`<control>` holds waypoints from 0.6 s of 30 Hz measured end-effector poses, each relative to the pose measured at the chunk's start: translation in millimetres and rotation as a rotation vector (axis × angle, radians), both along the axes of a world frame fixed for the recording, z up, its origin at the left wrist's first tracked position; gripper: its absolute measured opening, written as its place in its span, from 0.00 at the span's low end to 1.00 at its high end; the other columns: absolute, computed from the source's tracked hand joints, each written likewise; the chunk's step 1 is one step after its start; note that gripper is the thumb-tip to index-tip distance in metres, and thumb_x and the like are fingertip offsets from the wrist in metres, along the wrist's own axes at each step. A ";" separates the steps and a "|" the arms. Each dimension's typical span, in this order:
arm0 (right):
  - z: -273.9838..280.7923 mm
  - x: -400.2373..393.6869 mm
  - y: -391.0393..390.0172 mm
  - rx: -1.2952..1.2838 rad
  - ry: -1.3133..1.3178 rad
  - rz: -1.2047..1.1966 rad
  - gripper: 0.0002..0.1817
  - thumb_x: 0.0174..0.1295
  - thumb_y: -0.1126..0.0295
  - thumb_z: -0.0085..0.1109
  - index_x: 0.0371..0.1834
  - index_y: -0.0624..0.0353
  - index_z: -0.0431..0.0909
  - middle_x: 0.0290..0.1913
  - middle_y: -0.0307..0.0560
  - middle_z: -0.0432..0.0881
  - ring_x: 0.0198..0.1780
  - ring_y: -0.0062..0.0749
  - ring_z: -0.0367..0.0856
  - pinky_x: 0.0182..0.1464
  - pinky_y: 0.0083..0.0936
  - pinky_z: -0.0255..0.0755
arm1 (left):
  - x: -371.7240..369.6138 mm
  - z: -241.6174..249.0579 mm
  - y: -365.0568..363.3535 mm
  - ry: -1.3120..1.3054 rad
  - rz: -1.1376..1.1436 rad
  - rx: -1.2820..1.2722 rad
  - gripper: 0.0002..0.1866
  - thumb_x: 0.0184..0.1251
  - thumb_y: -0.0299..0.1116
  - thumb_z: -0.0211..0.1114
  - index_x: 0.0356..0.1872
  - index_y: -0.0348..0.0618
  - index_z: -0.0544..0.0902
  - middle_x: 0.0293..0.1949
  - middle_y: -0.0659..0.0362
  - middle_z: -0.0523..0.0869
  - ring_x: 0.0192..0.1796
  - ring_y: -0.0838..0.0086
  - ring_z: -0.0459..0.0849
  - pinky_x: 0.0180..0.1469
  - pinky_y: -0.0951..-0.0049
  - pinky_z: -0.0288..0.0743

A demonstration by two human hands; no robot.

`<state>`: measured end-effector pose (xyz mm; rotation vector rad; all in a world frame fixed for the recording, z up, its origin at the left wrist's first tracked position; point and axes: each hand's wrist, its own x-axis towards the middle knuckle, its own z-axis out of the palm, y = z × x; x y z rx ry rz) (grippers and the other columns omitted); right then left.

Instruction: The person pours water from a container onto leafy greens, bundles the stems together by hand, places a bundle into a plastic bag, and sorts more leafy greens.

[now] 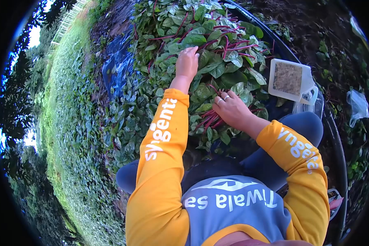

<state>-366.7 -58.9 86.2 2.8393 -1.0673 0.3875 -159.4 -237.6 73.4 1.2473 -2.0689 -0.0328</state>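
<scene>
Outdr field (69,135) w/ leafy greens (218,67)

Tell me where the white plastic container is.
In the head view, the white plastic container is right of centre, just right of the leafy pile, above the person's right knee in the picture and left of the pale plastic bag.

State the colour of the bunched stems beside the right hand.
The stems are deep pinkish-red to purple, best seen in the head view.
</scene>
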 end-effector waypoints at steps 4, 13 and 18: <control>12.7 -5.3 -2.2 0.046 0.056 -0.095 0.10 0.65 0.68 0.53 0.47 0.56 0.79 0.57 0.50 0.81 0.72 0.53 0.71 0.77 0.53 0.55 | -16.8 9.2 -19.3 -0.105 0.041 0.139 0.14 0.58 0.31 0.74 0.45 0.41 0.87 0.42 0.48 0.88 0.48 0.52 0.86 0.55 0.55 0.79; 17.4 -8.1 -6.5 0.082 -0.036 -0.007 0.13 0.65 0.68 0.53 0.50 0.58 0.79 0.68 0.57 0.75 0.79 0.50 0.62 0.81 0.54 0.50 | -3.5 45.1 56.5 -0.033 -0.011 0.263 0.11 0.56 0.31 0.75 0.41 0.44 0.87 0.40 0.51 0.88 0.44 0.54 0.87 0.47 0.57 0.81; 19.9 -6.3 -5.1 -0.020 -0.118 0.042 0.14 0.68 0.66 0.52 0.50 0.61 0.80 0.72 0.58 0.72 0.77 0.50 0.65 0.81 0.51 0.50 | -3.3 23.2 122.9 0.004 -0.041 0.438 0.10 0.60 0.27 0.73 0.43 0.41 0.87 0.39 0.54 0.90 0.40 0.64 0.88 0.46 0.66 0.80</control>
